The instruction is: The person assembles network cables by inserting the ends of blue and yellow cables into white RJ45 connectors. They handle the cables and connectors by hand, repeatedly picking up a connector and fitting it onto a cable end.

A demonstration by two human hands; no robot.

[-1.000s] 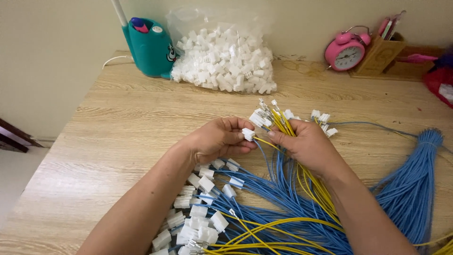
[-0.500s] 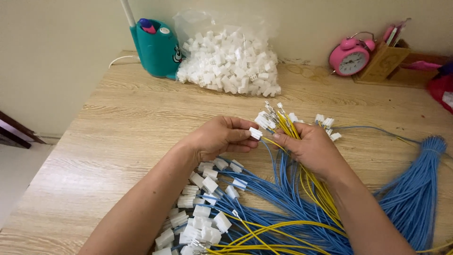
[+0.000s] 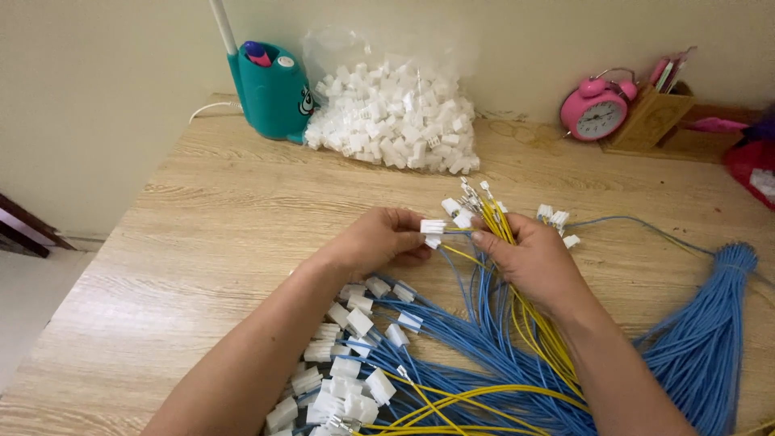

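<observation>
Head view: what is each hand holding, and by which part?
The left hand pinches a small white connector by its rear end. The right hand grips a bunch of yellow and blue wires just below their terminal ends.

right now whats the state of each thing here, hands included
left hand: grip pinched shut on white connector
right hand: closed around a fanned bunch of yellow and blue wires
finished connectors: fitted on wire ends, heaped under the left forearm
plastic bag of connectors: full, lying on the table
blue wire bundle: tied at the top, lying flat
pink alarm clock: upright
</observation>
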